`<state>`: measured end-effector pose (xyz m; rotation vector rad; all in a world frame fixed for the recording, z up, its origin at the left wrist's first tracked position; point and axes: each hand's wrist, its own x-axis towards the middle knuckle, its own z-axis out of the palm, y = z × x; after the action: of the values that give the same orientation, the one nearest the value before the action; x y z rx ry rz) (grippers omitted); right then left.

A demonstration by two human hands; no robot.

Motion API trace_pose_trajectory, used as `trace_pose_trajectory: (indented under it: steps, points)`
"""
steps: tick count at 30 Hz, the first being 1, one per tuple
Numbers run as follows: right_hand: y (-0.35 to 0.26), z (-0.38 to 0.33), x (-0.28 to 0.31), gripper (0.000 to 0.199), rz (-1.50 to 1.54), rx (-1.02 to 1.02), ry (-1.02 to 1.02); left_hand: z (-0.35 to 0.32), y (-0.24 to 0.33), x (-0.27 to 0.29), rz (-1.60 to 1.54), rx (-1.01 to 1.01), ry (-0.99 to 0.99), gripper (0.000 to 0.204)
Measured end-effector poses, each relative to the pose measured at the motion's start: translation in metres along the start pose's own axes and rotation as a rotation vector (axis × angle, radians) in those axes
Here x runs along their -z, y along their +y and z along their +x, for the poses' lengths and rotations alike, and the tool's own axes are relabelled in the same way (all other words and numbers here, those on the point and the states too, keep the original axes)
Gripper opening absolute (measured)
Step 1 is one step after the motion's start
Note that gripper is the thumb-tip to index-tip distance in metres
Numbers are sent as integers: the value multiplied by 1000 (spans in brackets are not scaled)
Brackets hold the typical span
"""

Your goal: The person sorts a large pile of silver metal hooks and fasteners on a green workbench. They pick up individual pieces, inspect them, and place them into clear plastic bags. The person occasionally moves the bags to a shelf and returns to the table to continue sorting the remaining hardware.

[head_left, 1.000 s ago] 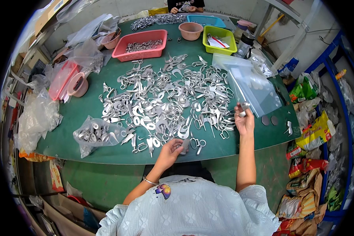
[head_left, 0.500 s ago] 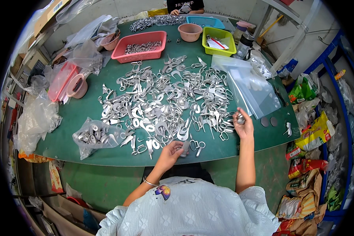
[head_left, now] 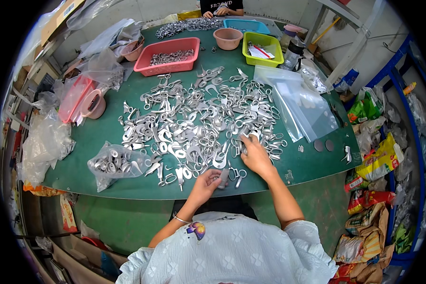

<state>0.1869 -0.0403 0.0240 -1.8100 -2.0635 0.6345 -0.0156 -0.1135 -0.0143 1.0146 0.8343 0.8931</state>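
A broad heap of silver-grey metal parts [head_left: 180, 118], many with rings or hooked ends, spreads over the green table [head_left: 94, 146]. At the heap's near edge, my left hand [head_left: 206, 184] is closed around flat grey metal pieces [head_left: 224, 176]; how many is hidden by the fingers. My right hand [head_left: 258, 155] is on the heap's right side, its fingers bent down among the parts. What lies between those fingertips cannot be made out. Just in front of the left hand lies a large hook-shaped part [head_left: 218, 160]. Small ringed pieces [head_left: 240, 176] lie between my hands.
A clear bag of metal parts [head_left: 116, 165] lies left of the heap. Flat plastic bags [head_left: 300, 104] and two dark discs [head_left: 323, 145] lie to the right. Farther back stand a pink basin [head_left: 168, 68], a green basin [head_left: 265, 60] and a beige bowl [head_left: 228, 39]. Another person [head_left: 221, 8] sits opposite.
My right hand has moved left and forward from beside the plastic bags onto the heap; the round metal piece it held no longer shows. My left hand stays put. The person opposite has both hands raised together.
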Motion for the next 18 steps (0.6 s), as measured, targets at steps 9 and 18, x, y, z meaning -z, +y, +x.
trace_pose_trajectory:
  steps: [9, 18]
  points:
    - [10, -31, 2, 60, 103, 263, -178, 2, 1, 0, 8, -23, 40, 21]
    - [33, 4, 26, 45, 326, 230, 236, -2, 5, 0, 9, -23, 55, 21]
